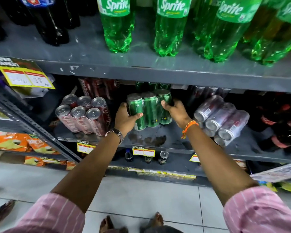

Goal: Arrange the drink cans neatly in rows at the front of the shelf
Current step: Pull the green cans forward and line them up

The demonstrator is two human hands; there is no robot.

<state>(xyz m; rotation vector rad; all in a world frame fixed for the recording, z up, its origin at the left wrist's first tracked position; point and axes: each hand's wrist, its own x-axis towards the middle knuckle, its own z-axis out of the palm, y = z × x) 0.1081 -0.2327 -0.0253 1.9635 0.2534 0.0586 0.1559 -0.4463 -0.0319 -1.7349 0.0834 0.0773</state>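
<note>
Both the left hand (126,116) and right hand (174,110) grip the wrapped green can pack (149,109), mid-shelf (171,140), behind the front edge. Tilted, it could slip or knock the leaning silver pack (223,117) nearby.

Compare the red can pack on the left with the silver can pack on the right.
The red can pack stands upright, tops up; the silver can pack lies tipped over, tops facing the aisle. Red's cans are red, silver's grey. Neither is touched by a hand. Both are shrink-wrapped and sit on the same shelf.
</note>
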